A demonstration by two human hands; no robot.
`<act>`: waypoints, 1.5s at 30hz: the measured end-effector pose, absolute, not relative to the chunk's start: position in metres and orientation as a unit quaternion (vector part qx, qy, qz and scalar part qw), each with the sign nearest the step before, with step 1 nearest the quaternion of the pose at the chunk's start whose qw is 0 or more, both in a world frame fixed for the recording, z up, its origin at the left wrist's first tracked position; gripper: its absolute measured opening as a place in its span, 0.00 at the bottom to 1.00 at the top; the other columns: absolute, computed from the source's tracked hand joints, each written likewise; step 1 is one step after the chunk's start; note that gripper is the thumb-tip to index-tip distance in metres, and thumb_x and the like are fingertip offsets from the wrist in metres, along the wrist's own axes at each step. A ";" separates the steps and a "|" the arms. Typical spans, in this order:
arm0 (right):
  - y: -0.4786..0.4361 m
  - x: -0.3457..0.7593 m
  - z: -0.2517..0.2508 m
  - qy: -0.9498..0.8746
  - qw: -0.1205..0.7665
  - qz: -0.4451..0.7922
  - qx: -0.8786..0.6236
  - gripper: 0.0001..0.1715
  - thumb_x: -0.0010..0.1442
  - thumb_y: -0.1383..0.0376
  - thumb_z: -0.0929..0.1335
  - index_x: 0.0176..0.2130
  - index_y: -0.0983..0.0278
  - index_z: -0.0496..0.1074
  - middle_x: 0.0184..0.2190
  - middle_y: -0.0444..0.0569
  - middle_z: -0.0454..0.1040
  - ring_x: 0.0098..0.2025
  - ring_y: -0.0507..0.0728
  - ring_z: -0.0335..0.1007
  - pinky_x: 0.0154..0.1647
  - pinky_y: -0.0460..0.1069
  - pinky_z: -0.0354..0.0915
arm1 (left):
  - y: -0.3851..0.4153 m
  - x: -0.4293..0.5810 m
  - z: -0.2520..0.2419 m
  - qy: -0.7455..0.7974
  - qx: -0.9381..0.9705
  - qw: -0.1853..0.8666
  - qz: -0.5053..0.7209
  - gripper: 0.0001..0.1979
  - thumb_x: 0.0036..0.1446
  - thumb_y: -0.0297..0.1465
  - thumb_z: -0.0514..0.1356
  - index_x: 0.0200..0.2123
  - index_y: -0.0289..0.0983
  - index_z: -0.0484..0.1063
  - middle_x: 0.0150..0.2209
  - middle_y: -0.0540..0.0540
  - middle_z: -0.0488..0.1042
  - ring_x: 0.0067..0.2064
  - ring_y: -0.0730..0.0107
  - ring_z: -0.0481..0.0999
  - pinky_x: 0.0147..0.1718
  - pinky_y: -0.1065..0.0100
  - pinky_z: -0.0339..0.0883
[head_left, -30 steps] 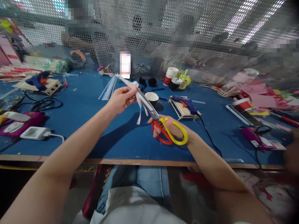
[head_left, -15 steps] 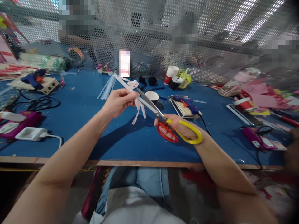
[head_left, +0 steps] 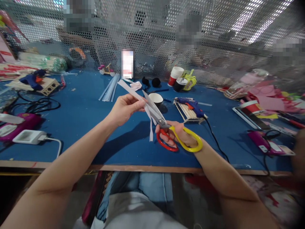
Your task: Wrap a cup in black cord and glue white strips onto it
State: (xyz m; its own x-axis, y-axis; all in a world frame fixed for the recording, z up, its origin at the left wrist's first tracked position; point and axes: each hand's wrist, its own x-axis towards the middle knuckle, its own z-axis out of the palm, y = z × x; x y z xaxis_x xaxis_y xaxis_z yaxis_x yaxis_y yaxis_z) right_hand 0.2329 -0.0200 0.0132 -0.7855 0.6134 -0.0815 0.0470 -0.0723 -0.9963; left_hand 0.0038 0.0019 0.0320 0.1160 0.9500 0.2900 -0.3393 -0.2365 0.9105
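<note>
Okay, pale strip (head_left: 130,88) first: held up above the blue table (head_left: 128,149), mid-cut by the look of it. Narrow tails (head_left: 151,132) hang below the pinch, so the lower part seems already slit; the wide upper end, angled up and away to the left, looks uncut. Call it partly done, upper length left. Whether the strip sits between the blades or just against them, can't tell.

Left hand (head_left: 125,109) grasps the strip, thumb against fingers, wrist raised off the tabletop, forearm slanting in from lower left. Right hand (head_left: 183,133) grips the scissors (head_left: 162,121), fingers through the red loop, thumb at the yellow one; blades slightly parted, pointing up-left to just beside the left fingertips. Right forearm comes in from lower right, also raised.

Further out: white bowl (head_left: 156,99) behind the blades, clear sticks (head_left: 111,89) fanned out left of the strip, glue gun (head_left: 192,106) on a wooden rack (head_left: 182,112) to the right, phone (head_left: 127,63) upright by the mesh screen (head_left: 152,41).
</note>
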 end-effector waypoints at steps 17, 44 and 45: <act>-0.024 0.235 0.014 -0.645 0.220 0.690 -0.243 0.41 0.48 0.34 0.60 0.43 0.65 0.65 0.23 0.40 0.61 0.16 0.44 0.51 0.12 0.41 0.55 | 0.003 0.001 0.028 0.292 0.551 0.512 0.591 0.07 0.44 0.32 0.68 0.27 0.36 0.76 0.25 0.50 0.76 0.27 0.75 0.74 0.31 0.71 0.70; -0.029 0.235 0.015 -0.640 0.225 0.665 -0.313 0.33 0.51 0.39 0.63 0.39 0.64 0.65 0.18 0.36 0.58 0.12 0.43 0.47 0.08 0.40 0.51 | 0.004 0.001 0.027 0.303 0.538 0.529 0.582 0.09 0.42 0.32 0.69 0.26 0.34 0.75 0.25 0.50 0.75 0.27 0.75 0.74 0.31 0.70 0.70; -0.029 0.235 0.015 -0.640 0.225 0.664 -0.314 0.32 0.52 0.40 0.63 0.39 0.64 0.65 0.18 0.36 0.58 0.12 0.43 0.47 0.08 0.40 0.51 | 0.004 0.001 0.027 0.300 0.537 0.530 0.583 0.09 0.42 0.31 0.69 0.28 0.35 0.75 0.25 0.50 0.75 0.27 0.75 0.74 0.31 0.70 0.70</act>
State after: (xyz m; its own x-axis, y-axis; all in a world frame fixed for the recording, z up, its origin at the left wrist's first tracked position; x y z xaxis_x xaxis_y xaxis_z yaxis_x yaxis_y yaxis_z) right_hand 0.2347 -0.0294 0.0155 -0.7014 0.7012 -0.1280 0.1028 -0.0781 -0.9916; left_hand 0.0014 0.0042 0.0273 0.1394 0.9411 0.3080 -0.2965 -0.2571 0.9198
